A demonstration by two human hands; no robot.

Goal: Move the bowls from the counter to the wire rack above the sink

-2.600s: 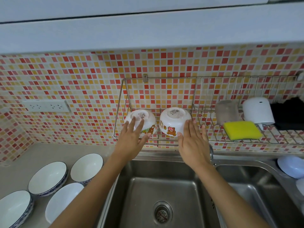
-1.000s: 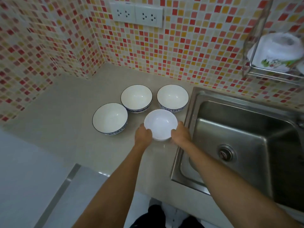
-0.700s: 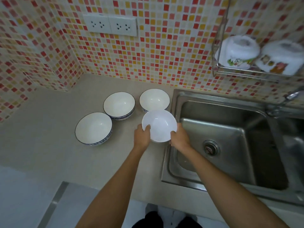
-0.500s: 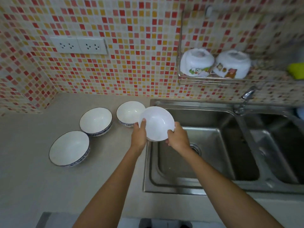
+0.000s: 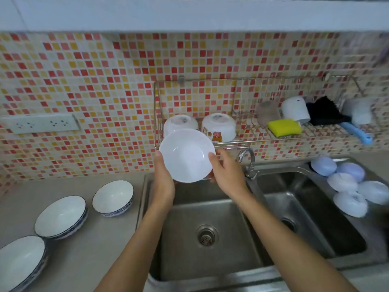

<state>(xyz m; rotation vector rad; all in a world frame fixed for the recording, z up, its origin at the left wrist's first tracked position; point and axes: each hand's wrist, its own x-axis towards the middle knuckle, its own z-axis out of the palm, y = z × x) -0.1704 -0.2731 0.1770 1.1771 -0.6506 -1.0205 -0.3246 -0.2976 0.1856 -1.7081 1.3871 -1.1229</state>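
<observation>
I hold a plain white bowl in the air over the left sink basin, its opening tilted toward me. My left hand grips its left rim and my right hand grips its right rim. Just behind it hangs the wire rack, with two upturned white cartoon-print bowls: one partly hidden by the held bowl, the other to its right. Three blue-rimmed white bowls stand on the counter at left.
The rack's right part holds a yellow sponge, a white cup, a dark cloth and a blue-handled brush. A tap stands between the two sink basins. Several upturned pale bowls lie at right.
I have picked the white bowl off the counter and lifted it up and to the right, to just in front of the rack. The view has swung up from the counter.
</observation>
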